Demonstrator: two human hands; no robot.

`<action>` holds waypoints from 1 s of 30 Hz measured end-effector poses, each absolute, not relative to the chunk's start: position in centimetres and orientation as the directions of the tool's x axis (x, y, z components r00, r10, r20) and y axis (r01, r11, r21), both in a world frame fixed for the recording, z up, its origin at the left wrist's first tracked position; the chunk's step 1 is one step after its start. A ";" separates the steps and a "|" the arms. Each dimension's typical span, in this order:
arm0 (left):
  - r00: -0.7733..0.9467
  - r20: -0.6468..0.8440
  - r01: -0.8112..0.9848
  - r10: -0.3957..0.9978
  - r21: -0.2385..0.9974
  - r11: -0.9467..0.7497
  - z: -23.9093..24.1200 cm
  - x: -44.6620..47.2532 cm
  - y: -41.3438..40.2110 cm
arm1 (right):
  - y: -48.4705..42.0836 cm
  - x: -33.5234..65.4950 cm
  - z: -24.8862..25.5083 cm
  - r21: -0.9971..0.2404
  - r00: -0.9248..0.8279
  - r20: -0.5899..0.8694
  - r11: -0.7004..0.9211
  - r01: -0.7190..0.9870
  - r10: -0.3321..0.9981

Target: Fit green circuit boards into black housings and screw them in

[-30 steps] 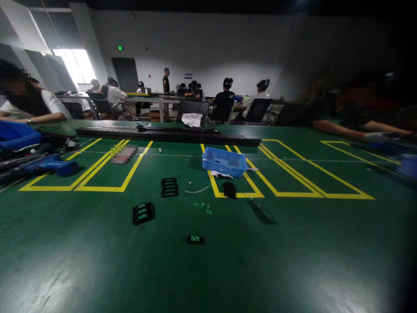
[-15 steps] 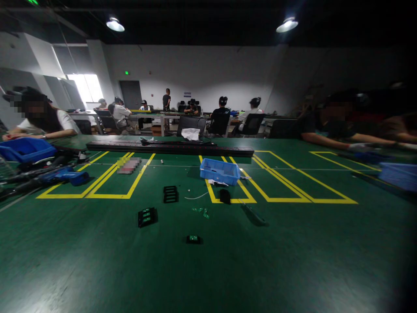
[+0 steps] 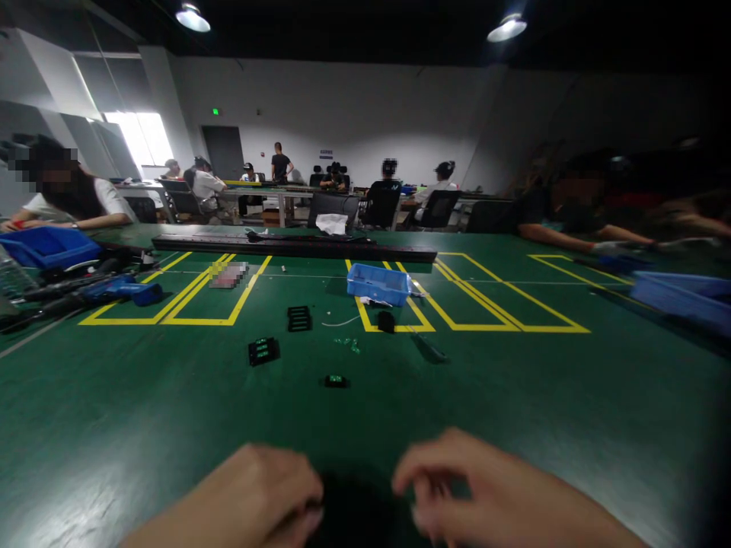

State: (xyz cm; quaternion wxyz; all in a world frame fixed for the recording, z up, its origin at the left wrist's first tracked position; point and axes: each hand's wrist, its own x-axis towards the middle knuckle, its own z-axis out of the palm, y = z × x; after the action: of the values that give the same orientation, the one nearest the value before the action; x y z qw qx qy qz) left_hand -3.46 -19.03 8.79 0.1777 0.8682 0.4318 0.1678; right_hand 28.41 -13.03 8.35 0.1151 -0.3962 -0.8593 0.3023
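Observation:
My left hand (image 3: 260, 495) and my right hand (image 3: 491, 498) are at the bottom edge, close above the green table (image 3: 171, 426). Both have curled fingers and meet on a dark blurred object (image 3: 357, 506) that lies between them; I cannot make out what it is. Farther out on the table lie a small black piece with green parts (image 3: 336, 380), a black holder with green parts (image 3: 263, 351), an empty black tray (image 3: 298, 318), loose green bits (image 3: 348, 344) and a black block (image 3: 387, 321). A blue bin (image 3: 377, 283) sits on the yellow lines.
A long black rail (image 3: 291, 247) crosses the table's far side, with a white cloth (image 3: 331, 223) behind it. Another blue bin (image 3: 49, 247) and a blue power tool (image 3: 122, 289) lie at the left. A third blue bin (image 3: 679, 293) is at the right. Co-workers sit at both sides and behind.
My two hands have come into view at the bottom edge, closed on a dark object. The camera has tilted down a little.

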 end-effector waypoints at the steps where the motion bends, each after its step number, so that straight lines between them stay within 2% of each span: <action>1: 0.568 0.160 0.695 0.808 0.432 -0.575 8.6 -2.9 -16.8 | -11.0 27.0 8.3 -0.608 -0.674 -0.008 0.531 0.590 0.739; 3: 0.529 0.232 0.737 0.817 0.352 -0.577 7.6 -1.7 -12.1 | -6.9 23.9 7.5 -0.602 -0.682 0.067 0.575 0.555 0.728; 8: 0.442 0.294 0.791 0.847 0.318 -0.523 3.2 -0.9 -5.9 | -1.9 19.9 3.1 -0.623 -0.647 0.147 0.578 0.527 0.748; 12: 0.458 0.267 0.781 0.848 0.334 -0.527 1.1 -1.4 -5.9 | -2.4 20.5 0.9 -0.673 -0.608 0.187 0.551 0.493 0.772; 19: 0.504 0.246 0.740 0.828 0.372 -0.560 0.8 -1.7 -4.7 | -1.8 21.3 0.7 -0.734 -0.645 0.178 0.536 0.416 0.743; 30: 0.513 0.335 0.688 0.790 0.390 -0.612 -0.6 -2.4 -4.6 | -1.3 21.4 0.3 -0.786 -0.638 0.186 0.503 0.360 0.747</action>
State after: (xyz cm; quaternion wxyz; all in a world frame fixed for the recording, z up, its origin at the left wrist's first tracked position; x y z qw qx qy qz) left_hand -2.37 -4.55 -0.59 0.1039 0.8635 0.4281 0.2456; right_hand 21.44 -1.34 0.31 0.2621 -0.3347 -0.8264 0.3691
